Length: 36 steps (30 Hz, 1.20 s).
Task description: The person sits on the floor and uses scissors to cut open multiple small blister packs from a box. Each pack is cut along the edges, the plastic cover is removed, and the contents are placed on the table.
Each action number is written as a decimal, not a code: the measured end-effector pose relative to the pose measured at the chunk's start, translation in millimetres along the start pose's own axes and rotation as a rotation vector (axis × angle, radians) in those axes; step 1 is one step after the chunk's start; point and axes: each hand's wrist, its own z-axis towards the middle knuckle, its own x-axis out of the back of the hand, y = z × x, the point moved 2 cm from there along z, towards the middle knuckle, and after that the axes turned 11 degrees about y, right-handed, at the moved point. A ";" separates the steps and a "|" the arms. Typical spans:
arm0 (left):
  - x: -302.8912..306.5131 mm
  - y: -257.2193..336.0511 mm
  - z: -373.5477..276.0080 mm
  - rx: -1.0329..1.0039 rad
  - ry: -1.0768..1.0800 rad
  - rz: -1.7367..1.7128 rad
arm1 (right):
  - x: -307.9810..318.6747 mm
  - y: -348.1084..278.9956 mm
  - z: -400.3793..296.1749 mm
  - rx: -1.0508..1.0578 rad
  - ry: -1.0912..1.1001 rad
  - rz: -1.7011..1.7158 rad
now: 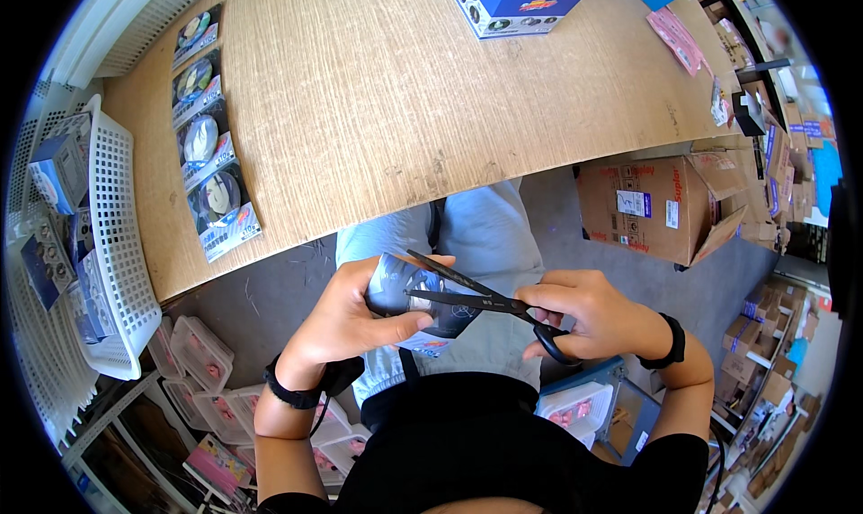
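Observation:
My left hand (340, 322) grips a printed blue and grey packet (455, 322) above my lap, the thumb lying across its face. In my right hand (597, 312) is a pair of black scissors (499, 303), with fingers and thumb at the handle loops. The scissor blades stand apart and point left, one passing over the packet's printed face and the other near its upper edge. From this angle I cannot tell whether either blade touches it. Several similar packets with round pictures (214, 194) lie in a column on the left of the wooden table (377, 103).
A blue display box (516, 8) stands at the table's far side. On the left, a white perforated plastic basket (114, 197) holds printed boxes. An open cardboard carton (637, 204) is at the right, beyond the table edge. Clear trays with pink items (219, 413) sit low on the left.

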 end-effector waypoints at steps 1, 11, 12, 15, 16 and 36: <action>0.4 0.3 0.1 0.007 -0.005 0.004 | -0.2 0.1 0.0 -0.004 -0.003 0.001; 2.9 -0.3 -0.2 0.016 -0.018 0.043 | -0.8 -1.3 1.0 -0.024 -0.040 -0.040; 2.5 0.3 0.0 0.039 -0.005 0.032 | -0.9 -1.3 1.1 -0.028 -0.043 -0.044; 1.6 2.2 0.0 0.082 0.018 0.012 | -1.6 -0.9 1.4 -0.018 -0.036 -0.055; 1.8 1.5 0.1 0.078 0.016 0.015 | -1.8 -0.8 1.4 -0.015 -0.035 -0.061; -4.8 -5.3 -1.7 0.108 -0.080 0.062 | -11.9 9.1 11.9 -0.086 -0.048 0.025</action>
